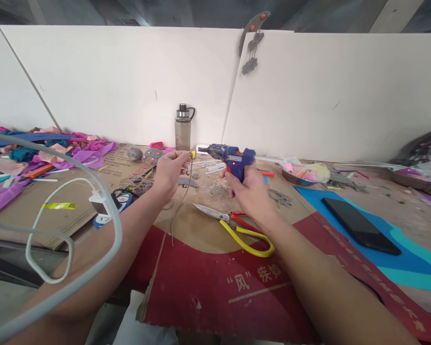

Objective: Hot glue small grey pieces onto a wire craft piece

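Observation:
My right hand (pixel 249 187) is wrapped round the handle of a blue glue gun (pixel 237 160), whose nozzle points left. A clear glue stick (pixel 269 158) runs out of its back. Just left of the nozzle, my left hand (pixel 172 170) pinches a small yellow piece (pixel 193 154) between its fingertips. From these fingers a thin grey-brown cord (pixel 178 211) hangs down to the cardboard. Nozzle and yellow piece are very close; whether they touch I cannot tell. Below the hands lie scissors (pixel 237 232) with yellow handles and a red-handled tool (pixel 242 220).
A bottle (pixel 183 129) stands by the white wall. A black phone (pixel 359 224) rests on blue sheets (pixel 316 199) at right. Coloured scraps (pixel 82 153) lie at left. White cables (pixel 117 225) loop across the near left, by a plugged-in charger (pixel 102 203). Red cardboard (pixel 201 292) covers the front.

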Motion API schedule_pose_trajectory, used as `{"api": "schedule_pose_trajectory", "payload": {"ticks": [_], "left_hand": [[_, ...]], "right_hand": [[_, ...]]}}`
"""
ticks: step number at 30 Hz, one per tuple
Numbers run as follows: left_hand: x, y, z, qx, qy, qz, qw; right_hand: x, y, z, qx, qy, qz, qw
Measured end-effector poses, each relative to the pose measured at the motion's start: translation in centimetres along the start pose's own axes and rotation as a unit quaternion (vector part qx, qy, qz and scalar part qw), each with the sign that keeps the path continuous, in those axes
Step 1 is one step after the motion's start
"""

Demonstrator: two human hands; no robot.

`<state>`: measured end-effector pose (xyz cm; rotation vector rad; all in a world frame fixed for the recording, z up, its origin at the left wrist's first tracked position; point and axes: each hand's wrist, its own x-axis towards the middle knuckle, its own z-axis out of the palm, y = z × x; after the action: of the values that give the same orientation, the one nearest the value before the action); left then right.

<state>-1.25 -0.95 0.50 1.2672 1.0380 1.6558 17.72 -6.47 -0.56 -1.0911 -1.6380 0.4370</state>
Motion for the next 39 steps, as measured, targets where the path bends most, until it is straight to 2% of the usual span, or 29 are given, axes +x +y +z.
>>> {"api": "schedule_pose_trajectory", "payload": {"ticks": [2, 3, 5, 8, 10, 11, 14, 15, 16, 18, 20, 22, 24, 25, 29, 31, 35, 39], "left_hand": [[0.0, 0.0, 0.0, -0.003, 0.006, -0.008, 1.000], [0.0, 0.0, 0.0, 0.000, 0.007, -0.006, 1.000], [-0.2, 0.0, 0.2, 0.013, 0.003, 0.011, 1.000], [-0.7, 0.1, 0.5, 0.056, -0.020, 0.056, 0.997], [-1.0, 0.2, 0.7, 0.099, -0.034, 0.097, 0.990], [-1.2, 0.3, 0.7, 0.124, -0.035, 0.122, 0.984], [-1.5, 0.3, 0.7, 0.197, -0.029, 0.192, 0.961], [-1.6, 0.3, 0.8, 0.216, -0.028, 0.210, 0.953], [-1.7, 0.3, 0.8, 0.231, -0.029, 0.227, 0.946], [-2.0, 0.3, 1.0, 0.252, -0.032, 0.262, 0.931], [-2.3, 0.4, 1.2, 0.262, -0.036, 0.295, 0.918], [-2.5, 0.4, 1.4, 0.261, -0.038, 0.314, 0.912], [-2.6, 0.4, 1.5, 0.247, -0.036, 0.305, 0.919], [-2.6, 0.4, 1.5, 0.235, -0.037, 0.288, 0.928], [-2.8, 0.4, 1.7, 0.169, -0.079, 0.180, 0.966], [-2.9, 0.5, 1.9, 0.141, -0.100, 0.140, 0.975], [-3.1, 0.6, 2.2, 0.092, -0.114, 0.090, 0.985], [-3.0, 0.4, 2.4, 0.047, -0.123, 0.059, 0.990]], "right_hand": [[0.8, 1.5, -0.2, 0.062, -0.021, 0.065, 0.996], [1.2, 2.4, -0.3, 0.055, -0.033, 0.095, 0.993], [2.0, 4.5, -0.6, -0.058, -0.037, 0.143, 0.987], [2.7, 7.2, -1.3, -0.188, -0.079, 0.166, 0.965], [2.8, 7.9, -1.7, -0.246, -0.096, 0.169, 0.950], [2.8, 7.9, -2.0, -0.270, -0.084, 0.165, 0.945], [2.6, 6.3, -2.0, -0.270, 0.023, 0.111, 0.956], [2.4, 5.4, -1.7, -0.226, 0.058, 0.084, 0.969], [2.2, 4.3, -1.2, -0.148, 0.068, 0.065, 0.984], [1.6, 2.2, 0.3, 0.061, 0.032, 0.069, 0.995], [0.9, 0.5, 2.0, 0.260, -0.027, 0.105, 0.960], [0.3, -0.6, 3.5, 0.383, -0.070, 0.136, 0.911], [0.1, -0.9, 4.2, 0.419, -0.090, 0.151, 0.891], [0.1, -0.8, 4.3, 0.405, -0.083, 0.147, 0.899], [0.6, 0.2, 3.5, 0.235, 0.003, 0.072, 0.969], [0.9, 0.6, 2.9, 0.160, 0.035, 0.031, 0.986], [1.1, 0.8, 2.3, 0.086, 0.072, -0.008, 0.994], [1.0, 0.7, 2.2, 0.047, 0.084, -0.027, 0.995]]}}
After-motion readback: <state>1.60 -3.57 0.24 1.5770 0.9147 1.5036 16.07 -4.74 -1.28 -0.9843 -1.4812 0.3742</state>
